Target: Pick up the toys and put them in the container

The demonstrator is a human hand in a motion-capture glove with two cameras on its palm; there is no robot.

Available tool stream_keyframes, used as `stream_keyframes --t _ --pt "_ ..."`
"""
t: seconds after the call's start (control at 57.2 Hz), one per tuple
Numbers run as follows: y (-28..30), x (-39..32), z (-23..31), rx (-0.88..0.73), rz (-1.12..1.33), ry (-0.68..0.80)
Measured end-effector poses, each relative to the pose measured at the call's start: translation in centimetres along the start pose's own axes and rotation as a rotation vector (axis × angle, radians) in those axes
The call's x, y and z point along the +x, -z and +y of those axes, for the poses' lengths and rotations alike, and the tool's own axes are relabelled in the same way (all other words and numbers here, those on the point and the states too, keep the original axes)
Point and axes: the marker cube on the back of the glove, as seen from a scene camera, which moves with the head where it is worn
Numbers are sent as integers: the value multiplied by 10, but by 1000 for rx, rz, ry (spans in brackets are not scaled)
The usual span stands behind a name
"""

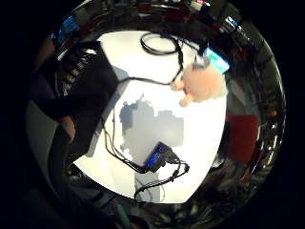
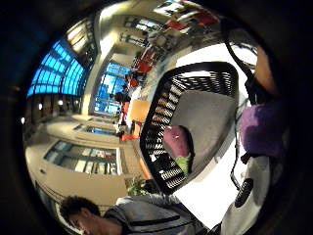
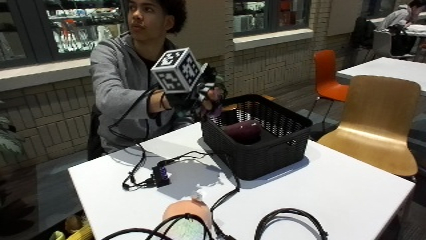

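Black plastic mesh forms the container (image 3: 256, 145), which in the outside view stands on the white table (image 3: 333, 190) in front of you. Your gloved right hand (image 3: 200, 97) is raised above the container's far corner, on your side of it. A purple toy (image 3: 214, 109) shows at your fingers, and they seem curled around it, but most of it is hidden, so I cannot tell its long axis. Inside the container lies a dark purple toy (image 3: 245, 132) on the bottom, near the middle. A pink plush toy (image 3: 186, 215) lies at the table edge nearest to the camera, well apart from the container, with cables across it. A small black device (image 3: 160, 176) with cables lies on the table between you and the plush.

From the little finger side palm view, you see the table (image 1: 200, 143) from above. The pink plush toy (image 1: 202, 82) lies near one edge, its long axis along this edge. The small device (image 1: 157, 156) lies well apart from it, and the container (image 1: 93, 90) stands at the side.

From the thumb side palm view, the container (image 2: 195, 122) is seen from over its rim. The dark purple toy (image 2: 176, 142) with a green part lies on the bottom, beside the mesh wall. The purple toy (image 2: 261, 129) is close to the palm.
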Motion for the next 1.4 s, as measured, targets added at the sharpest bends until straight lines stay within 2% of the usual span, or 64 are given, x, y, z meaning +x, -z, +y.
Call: stream_keyframes --t 0.157,0.332,0.576,0.716,0.943,1.153,1.398 --pt "-6 -76 -9 -69 81 179" --pt "-42 -126 -13 -195 108 287" --pt "-66 -140 -9 -437 84 327" --pt "-60 -123 -8 -457 135 324" --pt "-18 -44 -9 -396 215 153" --pt "27 78 -16 -271 218 -138" --pt "34 188 -17 -238 299 -409"
